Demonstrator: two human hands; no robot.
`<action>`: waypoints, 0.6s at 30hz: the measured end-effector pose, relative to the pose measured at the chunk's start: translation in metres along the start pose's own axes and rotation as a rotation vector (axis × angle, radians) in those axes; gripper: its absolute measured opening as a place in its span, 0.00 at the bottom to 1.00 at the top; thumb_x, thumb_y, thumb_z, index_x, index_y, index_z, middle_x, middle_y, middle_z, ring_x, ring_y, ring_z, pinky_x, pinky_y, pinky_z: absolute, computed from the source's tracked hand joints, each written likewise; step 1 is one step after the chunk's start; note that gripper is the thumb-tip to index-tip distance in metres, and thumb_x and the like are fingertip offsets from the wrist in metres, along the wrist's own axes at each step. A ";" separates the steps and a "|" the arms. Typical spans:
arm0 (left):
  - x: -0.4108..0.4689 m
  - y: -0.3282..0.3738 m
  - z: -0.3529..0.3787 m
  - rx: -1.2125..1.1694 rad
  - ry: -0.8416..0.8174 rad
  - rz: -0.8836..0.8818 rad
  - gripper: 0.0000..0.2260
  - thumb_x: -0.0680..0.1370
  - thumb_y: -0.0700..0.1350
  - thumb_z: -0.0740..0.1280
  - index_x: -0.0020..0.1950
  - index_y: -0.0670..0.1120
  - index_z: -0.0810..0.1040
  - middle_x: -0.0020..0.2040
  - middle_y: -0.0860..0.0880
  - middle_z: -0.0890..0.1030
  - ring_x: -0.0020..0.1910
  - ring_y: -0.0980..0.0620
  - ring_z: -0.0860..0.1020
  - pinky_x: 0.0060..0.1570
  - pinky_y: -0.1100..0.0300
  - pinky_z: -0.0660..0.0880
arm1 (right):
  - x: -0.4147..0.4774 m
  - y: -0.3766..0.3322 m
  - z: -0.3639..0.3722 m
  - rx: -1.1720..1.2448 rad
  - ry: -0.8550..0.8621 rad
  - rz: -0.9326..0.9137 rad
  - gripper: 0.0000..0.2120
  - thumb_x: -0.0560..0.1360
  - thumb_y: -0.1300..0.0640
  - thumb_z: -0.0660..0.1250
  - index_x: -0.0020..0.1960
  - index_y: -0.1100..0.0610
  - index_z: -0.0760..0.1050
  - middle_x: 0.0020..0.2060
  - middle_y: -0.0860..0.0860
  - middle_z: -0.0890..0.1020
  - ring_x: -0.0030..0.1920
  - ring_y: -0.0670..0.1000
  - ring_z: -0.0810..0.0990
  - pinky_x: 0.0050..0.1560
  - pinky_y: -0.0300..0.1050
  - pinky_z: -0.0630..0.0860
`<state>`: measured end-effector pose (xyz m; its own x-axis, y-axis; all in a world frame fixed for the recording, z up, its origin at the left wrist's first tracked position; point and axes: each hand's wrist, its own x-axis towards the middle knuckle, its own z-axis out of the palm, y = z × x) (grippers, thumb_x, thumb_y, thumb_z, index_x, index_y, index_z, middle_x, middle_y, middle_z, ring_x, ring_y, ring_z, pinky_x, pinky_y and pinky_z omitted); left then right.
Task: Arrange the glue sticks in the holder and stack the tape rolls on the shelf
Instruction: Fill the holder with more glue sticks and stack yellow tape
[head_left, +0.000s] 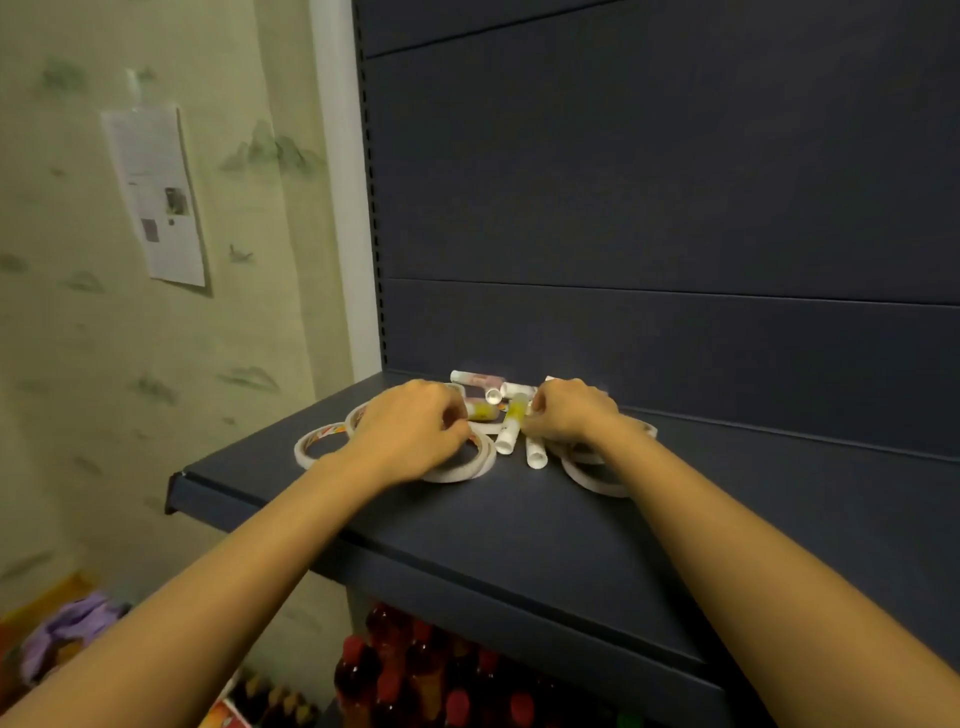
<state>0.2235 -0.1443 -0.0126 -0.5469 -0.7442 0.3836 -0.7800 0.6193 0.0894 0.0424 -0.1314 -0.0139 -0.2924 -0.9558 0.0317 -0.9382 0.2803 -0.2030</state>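
Several white glue sticks (506, 439) lie scattered at the back left of a dark shelf (519, 519), one of them (475, 378) against the back panel. White tape rolls lie flat around them: one at the left (316, 446), one under my left wrist (460, 470), one under my right wrist (592, 478). My left hand (410, 426) lies over the left rolls, its fingers curled onto the rim of a tape roll (483, 429). My right hand (569, 415) pinches a yellow-labelled glue stick (517, 409) at its fingertips.
The shelf's dark back panel (649, 208) rises right behind the pile. The shelf's left end (176, 483) is close to the rolls. Red-capped bottles (415, 670) stand on the level below. A papered wall with a sheet (156, 197) is to the left.
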 end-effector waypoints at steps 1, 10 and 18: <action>0.006 -0.005 0.002 -0.002 -0.005 0.018 0.11 0.78 0.50 0.62 0.54 0.50 0.80 0.53 0.50 0.80 0.48 0.52 0.77 0.41 0.60 0.69 | 0.001 -0.004 -0.001 -0.018 -0.036 0.027 0.15 0.74 0.48 0.65 0.56 0.56 0.75 0.46 0.52 0.77 0.50 0.53 0.78 0.54 0.47 0.76; 0.046 -0.010 0.015 -0.105 -0.049 0.136 0.10 0.78 0.49 0.62 0.52 0.46 0.81 0.47 0.48 0.82 0.45 0.48 0.78 0.46 0.53 0.77 | -0.014 -0.028 -0.015 -0.038 -0.084 0.152 0.09 0.76 0.56 0.64 0.53 0.58 0.71 0.48 0.54 0.73 0.50 0.55 0.75 0.51 0.47 0.73; 0.073 0.026 0.043 -0.084 -0.174 0.154 0.24 0.77 0.62 0.59 0.50 0.40 0.77 0.51 0.42 0.79 0.51 0.41 0.78 0.45 0.53 0.71 | -0.060 0.006 -0.032 0.417 0.156 0.161 0.12 0.78 0.58 0.62 0.61 0.56 0.71 0.51 0.52 0.75 0.46 0.50 0.75 0.42 0.39 0.73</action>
<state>0.1499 -0.1935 -0.0217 -0.7072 -0.6667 0.2355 -0.6593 0.7421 0.1211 0.0478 -0.0698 0.0144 -0.4822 -0.8694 0.1077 -0.7336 0.3335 -0.5922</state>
